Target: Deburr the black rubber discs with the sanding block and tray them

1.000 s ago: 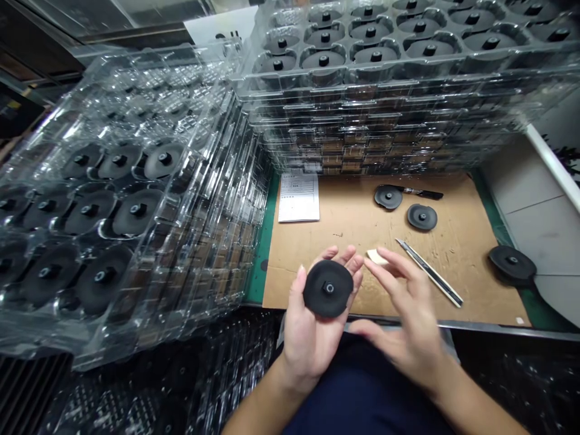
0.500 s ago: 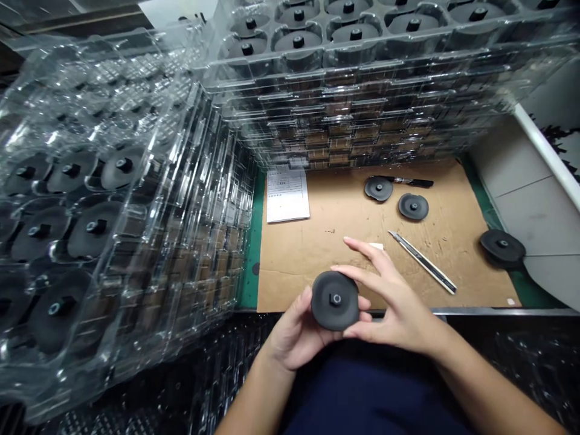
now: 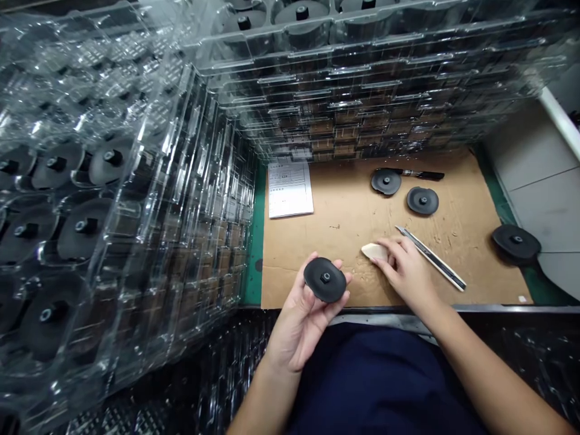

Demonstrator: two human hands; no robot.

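Note:
My left hand (image 3: 299, 317) holds a round black disc (image 3: 325, 279) with a small hub in its middle, thumb and fingers curled round its rim, just above the near edge of the cardboard mat (image 3: 344, 223). My right hand (image 3: 405, 272) rests on the mat to the right, its fingers closed on a small pale eraser-like block (image 3: 373, 251). A thin utility knife (image 3: 430, 258) lies just right of that hand.
Three more black discs (image 3: 386, 180) (image 3: 422, 200) (image 3: 515, 242) and a black pen (image 3: 421, 175) lie on the mat, a printed paper (image 3: 290, 188) at its far left. Tall stacks of clear plastic trays (image 3: 113, 199) holding discs wall the left and back (image 3: 362, 90).
My right hand left the disc and moved right and forward onto the pale block on the mat. My left hand keeps the disc, now alone. The view tilted down slightly.

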